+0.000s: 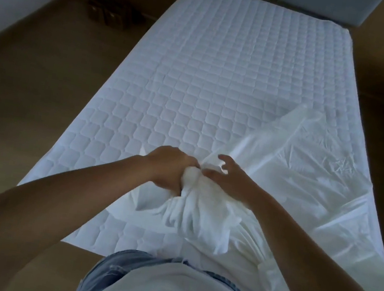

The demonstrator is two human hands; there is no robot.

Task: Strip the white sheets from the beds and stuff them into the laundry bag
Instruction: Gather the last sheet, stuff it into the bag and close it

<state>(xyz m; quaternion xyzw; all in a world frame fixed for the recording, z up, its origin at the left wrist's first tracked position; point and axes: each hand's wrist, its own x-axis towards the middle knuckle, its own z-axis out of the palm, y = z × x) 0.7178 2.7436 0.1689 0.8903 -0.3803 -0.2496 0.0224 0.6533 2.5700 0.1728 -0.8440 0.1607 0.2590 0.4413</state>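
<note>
White sheet [203,212] is being bunched at the bed's [222,74] foot edge. The left hand [172,167] clamps the wad; the right hand [230,176] hooks over it, fingers apart. Next, probably gather the right-corner slack.

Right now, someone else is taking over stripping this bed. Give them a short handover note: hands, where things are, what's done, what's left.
Left hand: grips the bunched sheet at the foot of the bed.
Right hand: touches the bunch with loose fingers, no firm grip.
Sheet: bunched in front of the person, the rest trailing over the near right part of the mattress.
Done: the sheet is off most of the mattress, and the quilted top is bare.
Left: gather the trailing part and stuff it all into the laundry bag, which is not in view.
</note>
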